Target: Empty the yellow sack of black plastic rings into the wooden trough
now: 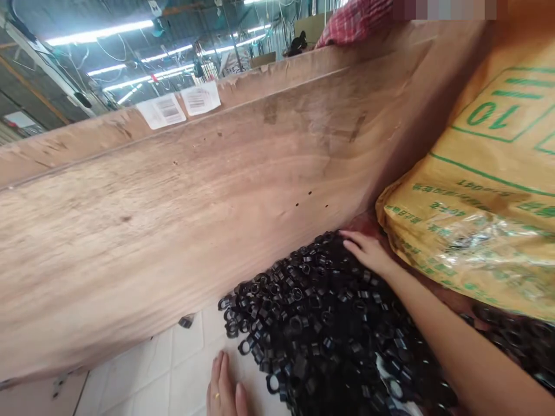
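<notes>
A large heap of small black ring-shaped parts lies on a pale lined surface against a wooden board. At the heap's far right end, my right hand rests at its edge with fingers stretched out, the forearm running along the heap's right side. My left hand, with a ring on one finger, is flat on the pale surface just left of the heap. Its fingers are extended and hold nothing. One stray black part lies apart near the board.
The tall wooden board with two paper labels spans the far side. A yellow printed sack bulges at the right, with more black parts beneath it. A person's red checked sleeve rests over the board's top.
</notes>
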`<state>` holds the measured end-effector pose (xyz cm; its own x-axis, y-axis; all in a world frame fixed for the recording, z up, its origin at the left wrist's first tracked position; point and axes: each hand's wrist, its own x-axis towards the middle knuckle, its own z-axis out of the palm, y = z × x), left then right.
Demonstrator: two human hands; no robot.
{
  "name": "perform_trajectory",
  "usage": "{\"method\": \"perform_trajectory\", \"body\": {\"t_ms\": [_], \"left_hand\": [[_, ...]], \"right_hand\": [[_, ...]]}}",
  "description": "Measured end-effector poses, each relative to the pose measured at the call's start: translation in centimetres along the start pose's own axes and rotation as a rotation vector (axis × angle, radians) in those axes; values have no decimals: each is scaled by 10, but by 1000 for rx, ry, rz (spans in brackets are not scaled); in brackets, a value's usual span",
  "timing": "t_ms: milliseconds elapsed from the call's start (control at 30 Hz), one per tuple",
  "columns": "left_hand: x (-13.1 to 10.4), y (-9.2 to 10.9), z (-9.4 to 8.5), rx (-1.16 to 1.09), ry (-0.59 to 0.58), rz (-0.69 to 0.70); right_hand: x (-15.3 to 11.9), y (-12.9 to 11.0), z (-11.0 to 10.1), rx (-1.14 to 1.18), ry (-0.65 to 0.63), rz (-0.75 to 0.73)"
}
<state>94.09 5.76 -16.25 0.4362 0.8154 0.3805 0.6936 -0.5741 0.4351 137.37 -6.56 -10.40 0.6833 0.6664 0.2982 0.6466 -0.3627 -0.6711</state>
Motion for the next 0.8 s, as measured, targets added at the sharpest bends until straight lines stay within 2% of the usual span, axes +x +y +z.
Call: {"method": "perform_trajectory", "body": {"t_ms": [100, 200, 267, 300, 333, 400, 500, 567, 633, 733, 800], "left_hand": [[3, 6, -12, -162, -50, -32], [7, 11, -20, -247, -42, -87], [10, 13, -24, -289, 0, -135], [11, 14, -26, -306, 17, -152], [12, 14, -27, -318, 32, -164], [13, 14, -27, -333, 55, -171], [15, 13, -27, -331, 58, -152], [16, 14, -26, -320, 45, -143], [17, 13, -26, -310, 39, -139], [18, 12, -26, -309, 42, -132], [17, 13, -26, -318, 37, -149]], "right_hand": [[-35, -48, 27, 41, -61, -98], [-67, -104, 57, 65, -56, -152], [-84, -134, 65, 84, -51, -203], [-91, -141, 62, 92, -55, -238], [-97, -141, 53, 95, -49, -269], [-105, -117, 18, 82, 13, -276], [-112, -44, -46, 4, 237, -70], [-116, -4, -66, -34, 293, 20], [-120, 7, -59, -37, 278, 46], [-120, -21, -17, 15, 186, -12], [-106, -41, 5, 61, 145, -64]]}}
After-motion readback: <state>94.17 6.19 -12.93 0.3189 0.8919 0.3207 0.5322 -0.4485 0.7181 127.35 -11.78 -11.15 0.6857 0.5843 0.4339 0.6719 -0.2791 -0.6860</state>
